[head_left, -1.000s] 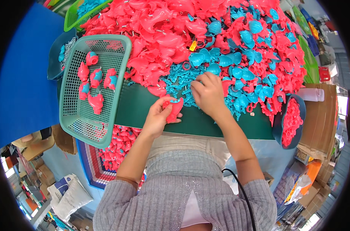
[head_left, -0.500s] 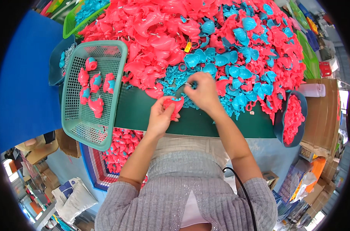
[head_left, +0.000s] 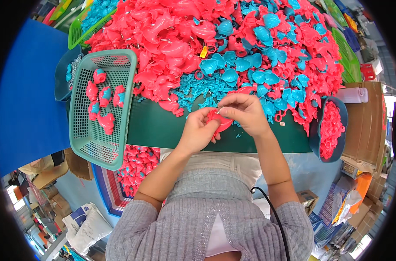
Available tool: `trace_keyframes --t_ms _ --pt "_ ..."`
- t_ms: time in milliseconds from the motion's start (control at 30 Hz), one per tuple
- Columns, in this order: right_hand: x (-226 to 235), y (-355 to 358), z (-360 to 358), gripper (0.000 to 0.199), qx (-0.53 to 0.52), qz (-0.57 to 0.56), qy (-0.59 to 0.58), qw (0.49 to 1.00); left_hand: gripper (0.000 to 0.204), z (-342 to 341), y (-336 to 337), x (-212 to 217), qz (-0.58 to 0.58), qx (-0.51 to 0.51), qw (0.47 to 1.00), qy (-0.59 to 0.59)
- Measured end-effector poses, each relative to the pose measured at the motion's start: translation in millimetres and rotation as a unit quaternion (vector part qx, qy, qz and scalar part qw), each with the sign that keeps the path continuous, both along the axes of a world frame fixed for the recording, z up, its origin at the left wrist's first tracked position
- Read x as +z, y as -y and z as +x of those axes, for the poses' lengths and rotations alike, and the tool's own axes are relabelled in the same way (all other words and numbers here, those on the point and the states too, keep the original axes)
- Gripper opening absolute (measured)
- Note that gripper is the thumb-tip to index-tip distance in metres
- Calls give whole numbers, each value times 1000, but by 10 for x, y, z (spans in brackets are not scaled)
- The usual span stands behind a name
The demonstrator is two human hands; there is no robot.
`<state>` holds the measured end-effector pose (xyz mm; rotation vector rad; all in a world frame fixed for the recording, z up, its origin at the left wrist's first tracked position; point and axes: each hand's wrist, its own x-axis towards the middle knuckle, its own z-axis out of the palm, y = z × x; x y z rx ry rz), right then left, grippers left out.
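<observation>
With the left hand (head_left: 196,134) I keep the pink shell (head_left: 224,124) gripped above the worktop (head_left: 151,125); the right hand (head_left: 249,115) pinches a small silvery piece (head_left: 218,112) against it. Steady the shell; avoid squeezing its wall.

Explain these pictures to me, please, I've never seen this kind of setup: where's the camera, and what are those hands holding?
There is no machine here: a person works with bare hands. The view looks down from a wide camera worn on the head, so straight edges bend near the rim. On the green table lies a big heap of pink plastic parts mixed with blue pieces. A green basket on the left holds six mostly pink pieces. The left hand grips a pink part; the right hand pinches a small shiny piece against it.
</observation>
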<state>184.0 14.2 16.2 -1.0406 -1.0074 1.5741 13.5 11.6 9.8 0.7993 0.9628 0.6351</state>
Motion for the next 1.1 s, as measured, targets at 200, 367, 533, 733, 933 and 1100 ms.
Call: trace_keyframes --t_ms 200,367,533,733,933,1100 --pt "-18 33 44 16 -24 9 3 1000 23 15 25 0 16 -24 1000 -8" --pt "120 42 18 14 -1 24 127 992 25 22 71 -24 106 9 988 -116" --pt "187 58 28 14 -17 10 178 984 25 61 78 -59 98 10 990 -103" --pt "183 -20 64 15 0 -50 117 992 25 54 67 -75 100 2 989 -110" --pt "199 -63 61 15 24 -55 143 988 27 36 78 -145 126 6 985 -120" --pt "255 -73 21 16 21 -63 170 983 27 18 57 -122 105 18 988 -115"
